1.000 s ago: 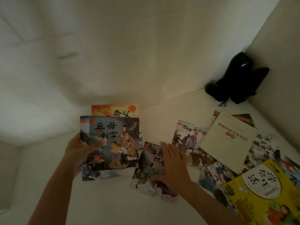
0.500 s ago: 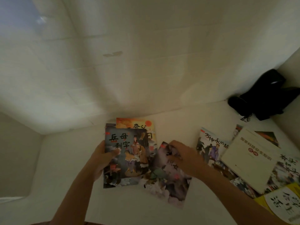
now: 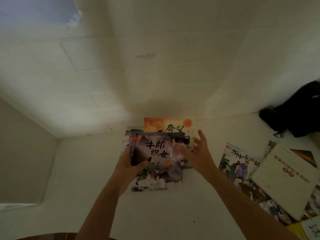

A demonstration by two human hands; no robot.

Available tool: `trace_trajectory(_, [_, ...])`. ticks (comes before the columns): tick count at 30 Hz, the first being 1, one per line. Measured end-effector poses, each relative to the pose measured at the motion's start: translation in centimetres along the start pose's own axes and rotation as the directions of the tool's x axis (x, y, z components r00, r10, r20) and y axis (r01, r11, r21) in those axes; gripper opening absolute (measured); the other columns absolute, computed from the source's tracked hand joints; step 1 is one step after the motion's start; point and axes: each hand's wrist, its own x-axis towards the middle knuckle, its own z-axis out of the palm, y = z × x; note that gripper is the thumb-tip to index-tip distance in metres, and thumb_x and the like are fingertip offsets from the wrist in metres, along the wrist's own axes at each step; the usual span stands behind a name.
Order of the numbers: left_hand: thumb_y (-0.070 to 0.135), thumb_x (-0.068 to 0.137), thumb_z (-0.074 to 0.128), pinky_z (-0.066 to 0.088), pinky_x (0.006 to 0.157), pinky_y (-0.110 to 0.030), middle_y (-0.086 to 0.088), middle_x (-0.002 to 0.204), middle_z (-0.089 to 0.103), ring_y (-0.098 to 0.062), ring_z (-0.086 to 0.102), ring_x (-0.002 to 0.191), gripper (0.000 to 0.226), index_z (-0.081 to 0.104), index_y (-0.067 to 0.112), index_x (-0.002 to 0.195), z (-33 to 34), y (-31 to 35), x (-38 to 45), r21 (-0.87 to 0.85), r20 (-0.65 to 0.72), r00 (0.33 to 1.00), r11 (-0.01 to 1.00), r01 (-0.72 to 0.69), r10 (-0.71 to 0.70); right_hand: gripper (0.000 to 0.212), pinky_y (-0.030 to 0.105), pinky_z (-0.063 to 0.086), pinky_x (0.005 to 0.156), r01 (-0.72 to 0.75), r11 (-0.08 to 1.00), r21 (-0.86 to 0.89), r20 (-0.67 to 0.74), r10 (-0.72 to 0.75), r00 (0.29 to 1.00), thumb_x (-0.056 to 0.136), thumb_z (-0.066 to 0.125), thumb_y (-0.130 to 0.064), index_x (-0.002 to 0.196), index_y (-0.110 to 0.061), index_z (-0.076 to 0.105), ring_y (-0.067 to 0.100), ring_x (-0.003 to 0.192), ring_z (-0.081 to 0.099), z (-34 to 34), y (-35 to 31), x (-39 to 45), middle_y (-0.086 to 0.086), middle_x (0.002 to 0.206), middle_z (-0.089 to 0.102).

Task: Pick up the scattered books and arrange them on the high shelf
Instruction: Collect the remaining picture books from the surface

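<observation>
A small stack of thin picture books lies on the white shelf surface [image 3: 181, 213] near the back wall. On top is a grey illustrated book [image 3: 155, 158] with black brush characters. An orange-topped book [image 3: 169, 125] sticks out behind it. My left hand [image 3: 128, 167] grips the stack's left edge, thumb over the top cover. My right hand [image 3: 197, 153] is at the stack's right edge with fingers spread and blurred. More books lie scattered to the right: a blue-figure cover [image 3: 239, 163] and a cream book [image 3: 287, 177] on top of others.
A black bag [image 3: 297, 110] sits in the back right corner against the wall. A yellow book corner [image 3: 297, 231] shows at the bottom right edge. White walls close in the shelf at the left and back.
My right hand lifted the grey book from beside the stack and laid it on top, covering the earlier cover. The view shifted left, and my right hand now spreads at the right edge.
</observation>
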Motion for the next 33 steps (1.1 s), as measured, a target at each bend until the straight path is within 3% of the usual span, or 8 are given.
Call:
trace_trajectory(5, [-0.009, 0.081, 0.067, 0.053, 0.076, -0.018, 0.010, 0.094, 0.071, -0.001, 0.066, 0.092, 0.044, 0.057, 0.023, 0.109, -2.0, 3.4, 0.0, 0.144, -0.106, 0.960, 0.959, -0.244, 0.260, 0.058, 0.028, 0.056, 0.083, 0.290, 0.957, 0.017, 0.050, -0.291, 0.955, 0.082, 0.072, -0.018, 0.133, -0.018, 0.045, 0.010, 0.108, 0.064, 2.4, -2.3, -0.4, -0.010, 0.117, 0.065])
trace_trajectory(9, [0.000, 0.082, 0.070, 0.050, 0.065, -0.011, 0.009, 0.095, 0.066, 0.005, 0.063, 0.083, 0.036, 0.055, 0.029, 0.099, -2.4, 3.7, 0.1, 0.284, -0.067, 0.957, 0.925, -0.251, 0.281, 0.049, 0.018, 0.052, 0.079, 0.302, 0.953, -0.017, 0.038, -0.301, 0.953, 0.083, 0.071, -0.009, 0.125, -0.022, 0.049, 0.002, 0.103, 0.064, 4.7, -1.1, -0.8, -0.023, 0.107, 0.065])
trace_trajectory(14, [-0.002, 0.078, 0.074, 0.058, 0.081, -0.034, 0.000, 0.100, 0.068, -0.013, 0.067, 0.094, 0.039, 0.058, 0.024, 0.102, -1.4, 0.6, 0.2, 0.125, -0.152, 0.967, 0.975, -0.186, 0.204, 0.044, 0.015, 0.050, 0.081, 0.283, 0.958, -0.044, -0.059, -0.285, 0.957, 0.085, 0.069, -0.010, 0.124, -0.009, 0.048, 0.000, 0.098, 0.062, 6.7, 2.1, -2.0, -0.015, 0.106, 0.063])
trace_trajectory(20, [-0.004, 0.084, 0.065, 0.052, 0.080, -0.024, 0.001, 0.105, 0.060, -0.007, 0.061, 0.094, 0.042, 0.051, 0.019, 0.116, -1.6, 1.5, 1.3, 0.225, -0.280, 0.911, 0.943, -0.244, 0.303, 0.035, 0.015, 0.053, 0.079, 0.186, 0.982, -0.003, -0.120, -0.186, 0.975, 0.088, 0.064, -0.001, 0.114, -0.020, 0.048, -0.001, 0.092, 0.064, 8.0, -0.3, -1.3, -0.005, 0.101, 0.059])
trace_trajectory(24, [0.016, 0.080, 0.075, 0.050, 0.095, -0.037, -0.008, 0.122, 0.056, -0.025, 0.058, 0.107, 0.063, 0.047, 0.013, 0.136, -2.8, 0.4, 3.1, 0.491, -0.333, 0.930, 0.870, 0.028, 0.158, 0.040, 0.014, 0.048, 0.076, -0.031, 0.955, -0.296, -0.125, -0.007, 0.992, 0.089, 0.066, -0.019, 0.124, -0.012, 0.049, 0.010, 0.080, 0.052, 8.9, -0.4, -0.8, 0.007, 0.101, 0.042])
trace_trajectory(27, [0.021, 0.084, 0.072, 0.043, 0.098, -0.040, -0.019, 0.126, 0.048, -0.035, 0.048, 0.115, 0.064, 0.043, 0.009, 0.140, -2.7, -0.6, 3.4, 0.662, -0.336, 0.936, 0.733, 0.157, 0.103, 0.056, 0.029, 0.045, 0.083, -0.121, 0.768, -0.629, -0.146, 0.036, 0.989, 0.087, 0.063, -0.043, 0.132, -0.016, 0.045, 0.025, 0.101, 0.047, 9.9, 0.6, -1.5, 0.008, 0.111, 0.041])
trace_trajectory(30, [0.022, 0.084, 0.072, 0.037, 0.100, -0.050, -0.022, 0.138, 0.039, -0.040, 0.034, 0.125, 0.064, 0.044, 0.011, 0.140, -1.8, -1.2, 2.7, 0.799, -0.364, 0.904, 0.574, 0.180, 0.224, 0.066, 0.036, 0.044, 0.089, -0.118, 0.753, -0.647, -0.140, 0.034, 0.990, 0.088, 0.059, -0.049, 0.141, -0.017, 0.036, 0.028, 0.111, 0.039, 9.8, 1.6, -1.8, 0.010, 0.126, 0.034])
trace_trajectory(33, [0.004, 0.075, 0.074, 0.040, 0.097, -0.055, -0.022, 0.132, 0.048, -0.042, 0.038, 0.122, 0.055, 0.056, 0.007, 0.127, 1.9, -0.6, 2.2, 0.851, -0.231, 0.839, 0.520, -0.071, 0.493, 0.066, 0.035, 0.045, 0.096, -0.082, 0.911, -0.404, -0.202, -0.002, 0.979, 0.091, 0.058, -0.042, 0.146, -0.019, 0.031, 0.023, 0.119, 0.040, 6.9, 1.5, -3.1, 0.007, 0.137, 0.028])
